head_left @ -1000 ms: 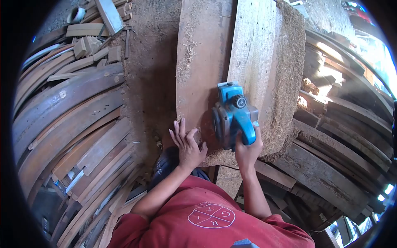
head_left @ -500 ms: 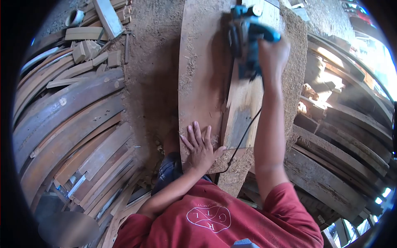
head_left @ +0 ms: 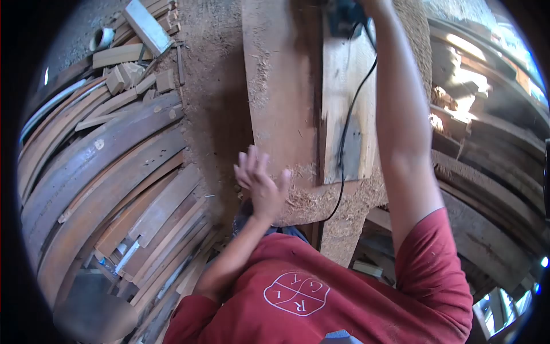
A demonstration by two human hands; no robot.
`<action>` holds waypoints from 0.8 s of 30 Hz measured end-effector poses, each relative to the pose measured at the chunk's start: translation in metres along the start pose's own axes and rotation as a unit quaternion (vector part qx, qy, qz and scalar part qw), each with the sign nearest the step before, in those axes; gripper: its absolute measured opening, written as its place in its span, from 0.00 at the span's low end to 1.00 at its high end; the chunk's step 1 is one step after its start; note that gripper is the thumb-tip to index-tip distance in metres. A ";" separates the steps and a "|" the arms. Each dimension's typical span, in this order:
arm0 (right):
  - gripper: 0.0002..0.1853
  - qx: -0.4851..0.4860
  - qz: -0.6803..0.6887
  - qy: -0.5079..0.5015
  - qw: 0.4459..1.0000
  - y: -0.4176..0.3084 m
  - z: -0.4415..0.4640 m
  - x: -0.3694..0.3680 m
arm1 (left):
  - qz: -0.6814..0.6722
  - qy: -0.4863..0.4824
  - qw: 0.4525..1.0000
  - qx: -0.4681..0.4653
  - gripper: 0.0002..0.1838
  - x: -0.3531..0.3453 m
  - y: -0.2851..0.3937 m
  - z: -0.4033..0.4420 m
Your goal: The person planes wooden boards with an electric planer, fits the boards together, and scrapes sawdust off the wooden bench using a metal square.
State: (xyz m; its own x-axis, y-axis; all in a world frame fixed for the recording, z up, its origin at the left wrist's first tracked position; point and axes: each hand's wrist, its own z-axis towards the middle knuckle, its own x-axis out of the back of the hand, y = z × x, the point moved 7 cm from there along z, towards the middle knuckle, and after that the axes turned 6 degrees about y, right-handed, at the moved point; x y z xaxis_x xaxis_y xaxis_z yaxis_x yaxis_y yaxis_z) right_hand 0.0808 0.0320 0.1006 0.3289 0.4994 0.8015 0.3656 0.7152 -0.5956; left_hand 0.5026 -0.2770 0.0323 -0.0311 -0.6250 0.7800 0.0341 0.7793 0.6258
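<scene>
At the right hand's [head_left: 373,7] grip, the planer [head_left: 345,22] sits on the plank [head_left: 337,94], itself on the work surface [head_left: 283,123]; nearer the body trails the cord [head_left: 347,123]. Boards [head_left: 109,146] lie well left.

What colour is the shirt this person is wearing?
The shirt is deep red, with a white outlined emblem; it shows best in the head view.

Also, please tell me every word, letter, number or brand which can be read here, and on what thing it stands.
"L", "T", "G", "R": one letter in each quarter of the emblem on the red shirt.
Above the emblem: faint marks, too small to read.
Planer: blurred and cut off, no label readable.
</scene>
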 end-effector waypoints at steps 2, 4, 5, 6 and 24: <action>0.12 0.023 -0.017 -0.003 1.000 0.018 -0.085 0.026 | 0.048 0.045 0.998 0.018 0.40 0.021 -0.023 0.018; 0.14 0.018 0.027 0.046 0.998 0.054 -0.179 0.038 | 0.095 0.071 0.992 0.044 0.38 0.034 -0.037 0.036; 0.16 -0.014 0.081 0.036 0.996 0.042 -0.241 0.071 | 0.095 0.070 0.992 0.031 0.38 0.036 -0.037 0.046; 0.19 -0.079 0.061 -0.006 0.995 0.056 -0.296 0.087 | 0.083 0.091 0.992 0.027 0.37 0.039 -0.035 0.056; 0.20 -0.302 0.050 0.035 0.951 0.225 -0.709 0.252 | 0.217 -0.075 0.892 -0.390 0.61 -0.107 0.128 0.006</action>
State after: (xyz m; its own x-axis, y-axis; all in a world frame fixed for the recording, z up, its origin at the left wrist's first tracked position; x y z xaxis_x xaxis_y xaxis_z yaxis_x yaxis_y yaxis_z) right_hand 0.8635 -0.0283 0.1307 0.4379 0.5020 0.7458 0.7561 0.2432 -0.6076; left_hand 0.5047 -0.1101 0.0292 0.0236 -0.2134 0.9767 0.7575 0.6414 0.1218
